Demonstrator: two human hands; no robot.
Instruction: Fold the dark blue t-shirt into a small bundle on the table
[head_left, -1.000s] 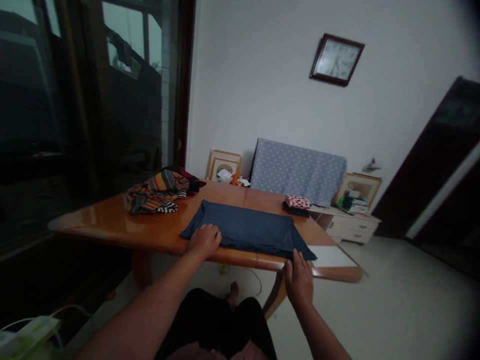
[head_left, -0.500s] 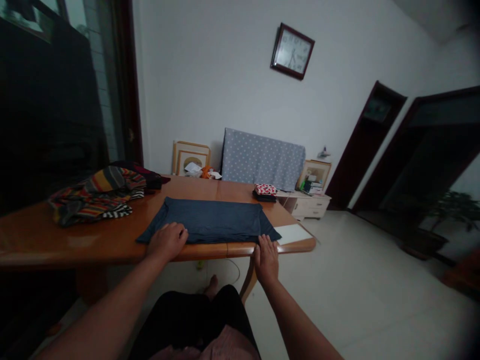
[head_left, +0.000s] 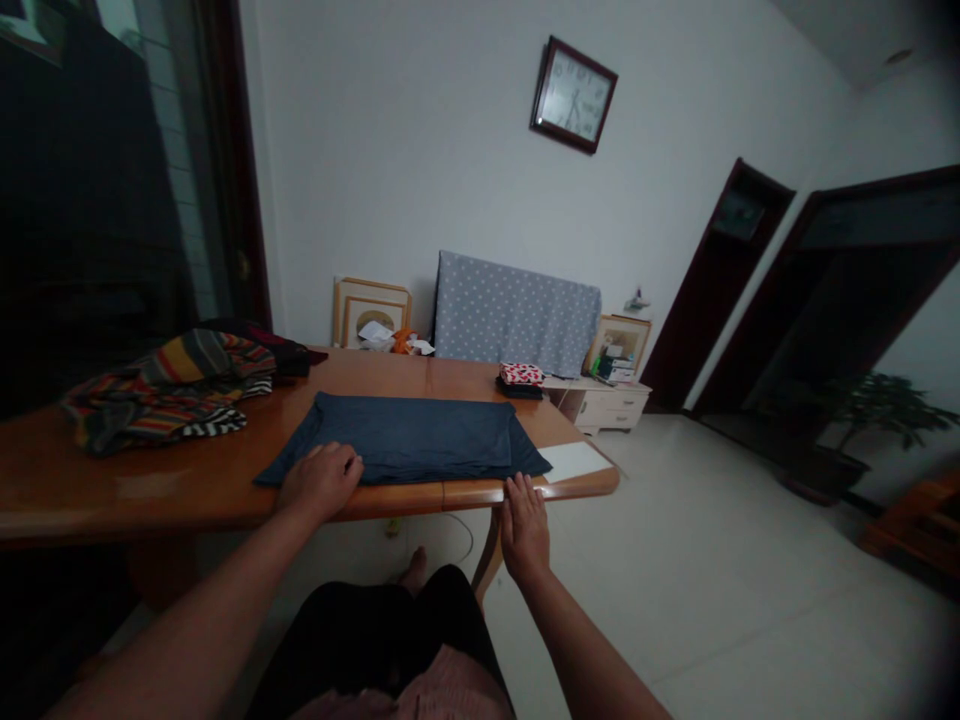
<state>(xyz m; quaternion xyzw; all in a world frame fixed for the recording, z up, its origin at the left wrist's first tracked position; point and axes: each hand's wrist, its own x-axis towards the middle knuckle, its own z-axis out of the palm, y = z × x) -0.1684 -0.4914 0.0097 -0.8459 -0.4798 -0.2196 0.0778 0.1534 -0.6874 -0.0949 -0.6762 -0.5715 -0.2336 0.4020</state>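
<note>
A folded navy cloth garment [head_left: 405,440] lies flat on the wooden table [head_left: 127,490], near its front edge. My left hand [head_left: 321,480] rests on the garment's front left part, holding nothing. My right hand [head_left: 525,528] is at the table's front edge with its fingers apart, just beside the garment's front right corner. Its fingertips touch the edge and hold nothing. A striped multicoloured cloth pile [head_left: 165,392] lies to the left of the garment, out of reach of both hands' present spots.
A red-and-white patterned item on dark cloth [head_left: 521,376] sits at the table's back. A white panel [head_left: 574,461] lies at the right corner. Behind stand a dotted grey board [head_left: 517,310], picture frames [head_left: 371,312] and a low cabinet [head_left: 600,405]. A tiled floor surrounds the table.
The head view has turned and levelled, shifting the table left in the picture. Both hands stay about where they were, on the garment and at the table edge.
</note>
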